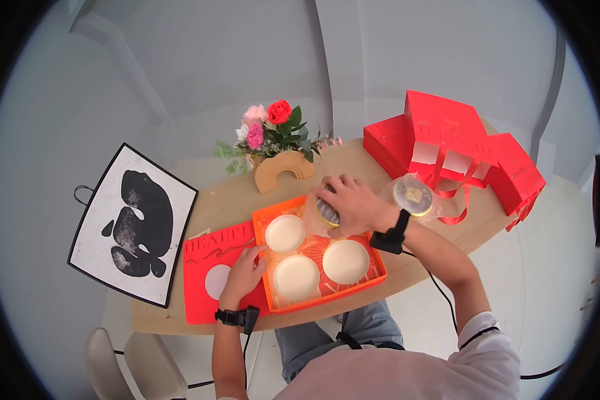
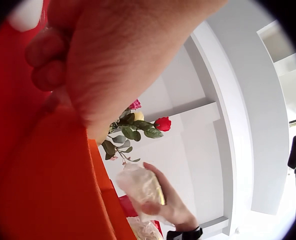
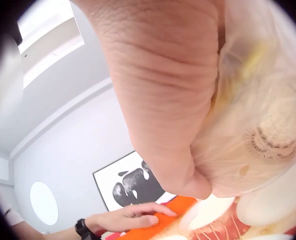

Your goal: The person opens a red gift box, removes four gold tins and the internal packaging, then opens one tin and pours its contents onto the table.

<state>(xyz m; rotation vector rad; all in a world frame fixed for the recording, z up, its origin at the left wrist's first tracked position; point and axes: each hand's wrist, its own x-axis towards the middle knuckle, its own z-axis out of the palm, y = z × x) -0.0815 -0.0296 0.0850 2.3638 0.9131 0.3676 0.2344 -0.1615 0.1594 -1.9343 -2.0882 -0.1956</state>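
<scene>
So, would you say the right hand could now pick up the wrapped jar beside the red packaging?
Probably not: although that jar sits close by, the right hand is busy gripping another wrapped jar over the orange box.

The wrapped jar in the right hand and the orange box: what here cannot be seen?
Head view: part inside the orange box, covered by the right hand and wrapped jar.
Left wrist view: the box's floor, hidden by its wall.
Right wrist view: the jar's side, cut by the right edge.
</scene>
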